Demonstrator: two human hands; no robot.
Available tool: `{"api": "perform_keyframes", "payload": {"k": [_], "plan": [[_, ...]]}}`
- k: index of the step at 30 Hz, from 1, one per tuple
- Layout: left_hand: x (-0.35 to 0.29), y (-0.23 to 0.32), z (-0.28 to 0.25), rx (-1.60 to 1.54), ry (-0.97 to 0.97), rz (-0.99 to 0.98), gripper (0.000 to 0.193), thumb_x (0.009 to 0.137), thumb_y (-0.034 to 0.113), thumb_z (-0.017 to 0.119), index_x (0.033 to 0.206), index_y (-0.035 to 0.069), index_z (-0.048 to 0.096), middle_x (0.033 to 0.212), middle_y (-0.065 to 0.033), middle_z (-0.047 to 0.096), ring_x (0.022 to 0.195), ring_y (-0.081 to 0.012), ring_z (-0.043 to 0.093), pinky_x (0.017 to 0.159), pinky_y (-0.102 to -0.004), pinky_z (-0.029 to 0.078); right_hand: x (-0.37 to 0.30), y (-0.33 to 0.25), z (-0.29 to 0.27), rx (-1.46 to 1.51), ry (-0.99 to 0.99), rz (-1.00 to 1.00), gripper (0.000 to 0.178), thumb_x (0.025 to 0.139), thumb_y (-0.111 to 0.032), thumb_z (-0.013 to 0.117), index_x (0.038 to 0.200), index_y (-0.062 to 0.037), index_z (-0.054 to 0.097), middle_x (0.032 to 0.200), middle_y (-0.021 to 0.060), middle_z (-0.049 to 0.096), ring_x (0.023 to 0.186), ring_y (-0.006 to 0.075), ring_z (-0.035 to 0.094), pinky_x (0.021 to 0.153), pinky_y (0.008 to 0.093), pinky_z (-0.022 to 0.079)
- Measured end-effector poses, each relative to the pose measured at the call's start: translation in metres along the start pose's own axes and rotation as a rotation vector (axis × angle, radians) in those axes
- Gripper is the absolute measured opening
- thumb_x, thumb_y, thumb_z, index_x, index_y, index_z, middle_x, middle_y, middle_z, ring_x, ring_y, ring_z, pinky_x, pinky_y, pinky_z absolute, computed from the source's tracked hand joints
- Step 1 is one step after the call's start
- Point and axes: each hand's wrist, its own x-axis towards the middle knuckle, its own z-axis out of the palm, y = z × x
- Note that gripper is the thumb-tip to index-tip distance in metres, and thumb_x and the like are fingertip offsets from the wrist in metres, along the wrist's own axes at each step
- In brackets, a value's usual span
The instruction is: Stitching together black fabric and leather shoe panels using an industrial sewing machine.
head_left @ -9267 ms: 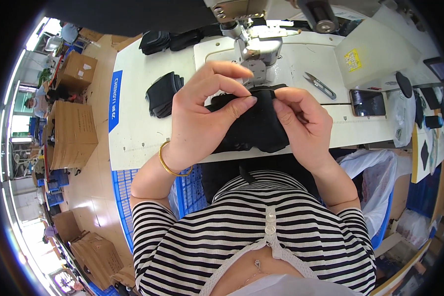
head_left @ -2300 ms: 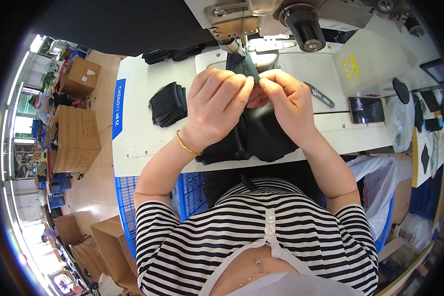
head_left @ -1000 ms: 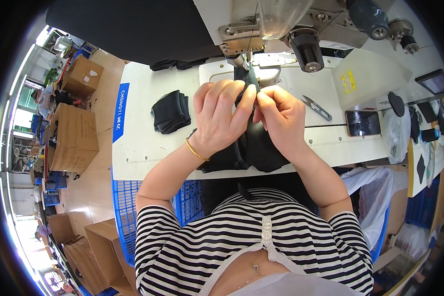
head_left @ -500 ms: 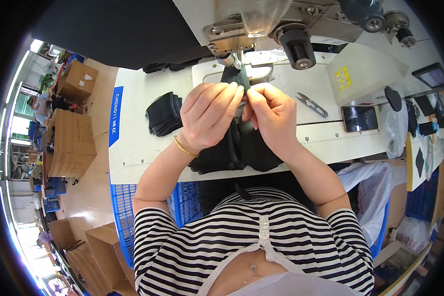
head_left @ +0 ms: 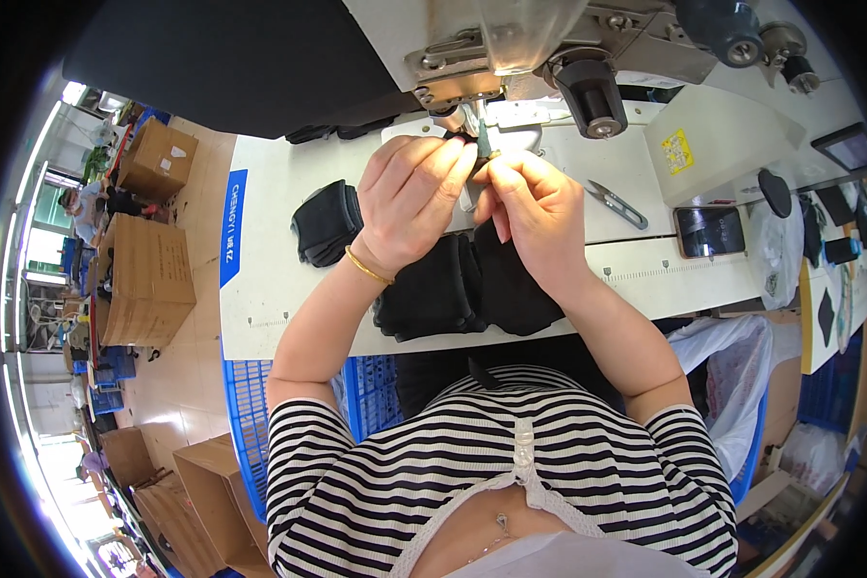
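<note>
At the sewing machine, a small dark green fabric piece shows between my fingertips, just below the presser foot. My left hand is closed in a pinch at the fabric's left side, close to the needle area. My right hand pinches at its lower right, thumb against forefinger. My fingers cover much of the piece. Below my hands, at the table's front edge, lie a stack of black fabric pieces and another black piece. A second folded black stack sits left of my left hand.
Thread snips and a phone lie on the white table to the right. Blue baskets stand under the front edge, and a white plastic bag hangs at right. Cardboard boxes stand on the left floor.
My left hand has moved up toward the needle area. Less of the green fabric shows, and it appears narrower. My right fingertips sit slightly apart from the left ones. The whole view has shifted slightly.
</note>
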Motion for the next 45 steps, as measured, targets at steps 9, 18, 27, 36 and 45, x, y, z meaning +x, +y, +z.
{"api": "perform_keyframes", "payload": {"k": [9, 18, 27, 36, 45], "plan": [[-0.005, -0.007, 0.014, -0.001, 0.035, -0.051, 0.029, 0.061, 0.004, 0.066, 0.09, 0.0, 0.07, 0.091, -0.007, 0.067, 0.085, -0.0221, 0.064, 0.078, -0.0368, 0.053, -0.004, 0.0, -0.004, -0.058, -0.018, 0.04, 0.018, 0.094, -0.013, 0.054, 0.088, -0.0013, 0.066, 0.063, 0.0017, 0.064, 0.05, 0.0019, 0.05, 0.048, 0.0195, 0.037], [-0.004, -0.013, 0.022, 0.02, 0.092, -0.061, 0.026, 0.063, 0.001, 0.07, 0.089, 0.002, 0.07, 0.092, -0.0057, 0.067, 0.086, -0.0214, 0.065, 0.079, -0.0359, 0.053, -0.01, -0.001, -0.001, -0.022, -0.05, 0.042, 0.018, 0.095, -0.013, 0.054, 0.088, -0.0009, 0.066, 0.063, 0.0021, 0.065, 0.052, 0.0006, 0.049, 0.047, 0.0201, 0.036], [-0.003, -0.012, 0.02, -0.001, 0.079, -0.078, 0.024, 0.064, 0.001, 0.071, 0.088, 0.002, 0.069, 0.092, -0.0055, 0.067, 0.085, -0.0212, 0.065, 0.079, -0.0366, 0.052, -0.016, 0.002, 0.003, -0.035, -0.08, 0.058, 0.018, 0.095, -0.014, 0.054, 0.087, -0.0016, 0.066, 0.063, 0.0015, 0.066, 0.051, -0.0002, 0.047, 0.046, 0.02, 0.033], [-0.002, -0.013, 0.022, 0.005, 0.088, -0.094, 0.021, 0.067, 0.001, 0.073, 0.087, 0.003, 0.068, 0.088, -0.005, 0.066, 0.083, -0.0224, 0.064, 0.077, -0.0377, 0.052, -0.018, 0.002, 0.006, -0.046, -0.095, 0.069, 0.019, 0.094, -0.014, 0.055, 0.086, -0.0014, 0.066, 0.063, 0.0019, 0.066, 0.051, 0.0004, 0.047, 0.046, 0.0201, 0.034], [-0.001, -0.013, 0.021, 0.008, 0.073, -0.092, 0.021, 0.065, 0.001, 0.072, 0.085, 0.003, 0.068, 0.088, -0.0043, 0.066, 0.083, -0.0211, 0.064, 0.077, -0.0365, 0.052, -0.025, 0.004, 0.003, -0.061, -0.106, 0.11, 0.018, 0.094, -0.013, 0.055, 0.086, -0.0012, 0.066, 0.063, 0.0014, 0.065, 0.051, 0.0001, 0.046, 0.046, 0.0203, 0.032]]}}
